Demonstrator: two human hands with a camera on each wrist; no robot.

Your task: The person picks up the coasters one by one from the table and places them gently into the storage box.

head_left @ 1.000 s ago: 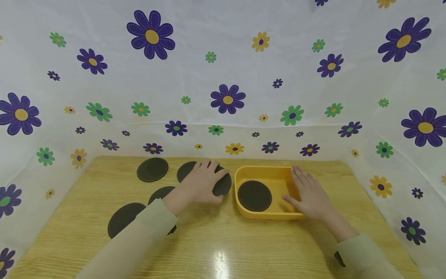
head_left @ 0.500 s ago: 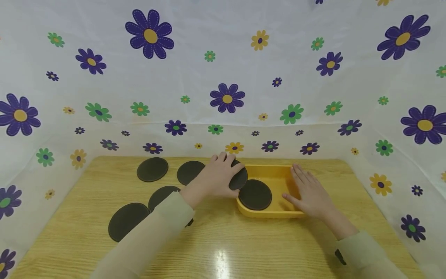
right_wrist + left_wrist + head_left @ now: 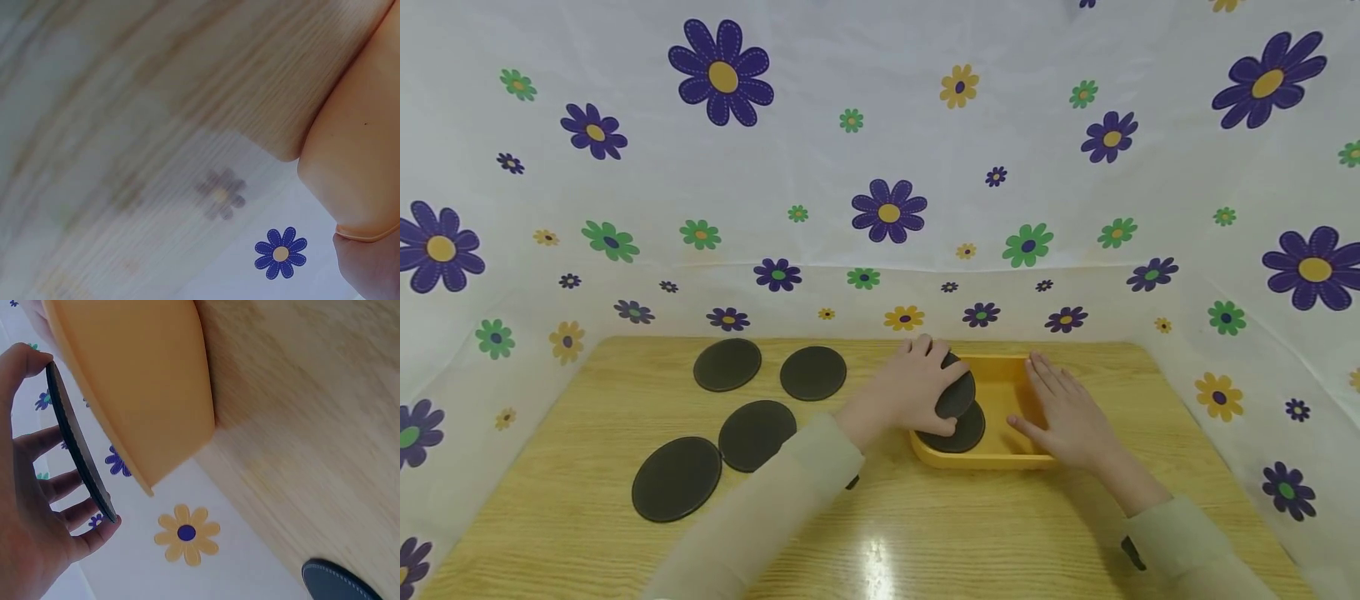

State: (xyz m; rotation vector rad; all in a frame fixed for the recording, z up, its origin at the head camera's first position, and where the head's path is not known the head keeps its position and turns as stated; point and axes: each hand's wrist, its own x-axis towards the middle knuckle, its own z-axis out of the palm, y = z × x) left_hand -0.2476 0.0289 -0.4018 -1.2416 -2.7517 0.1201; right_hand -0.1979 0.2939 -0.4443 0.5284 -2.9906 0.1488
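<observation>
My left hand grips a round black coaster by its edge, above the left part of a yellow tray. The left wrist view shows the held coaster tilted, thumb at one edge and fingertips along the other, beside the tray's outer wall. Under it, another black coaster lies in the tray, partly covered. My right hand rests on the tray's right side with fingers straight and the thumb over the inside. Only a little of the right hand shows in the right wrist view, at the rim.
Several black coasters lie flat on the wooden table to the left: back-left coaster, back coaster, middle coaster and front coaster. A white flowered cloth stands round the table's back and sides.
My left hand has lifted the coaster off the table and carried it right, over the tray's wall to above the coaster inside. My right hand has stayed at the tray's right side.
</observation>
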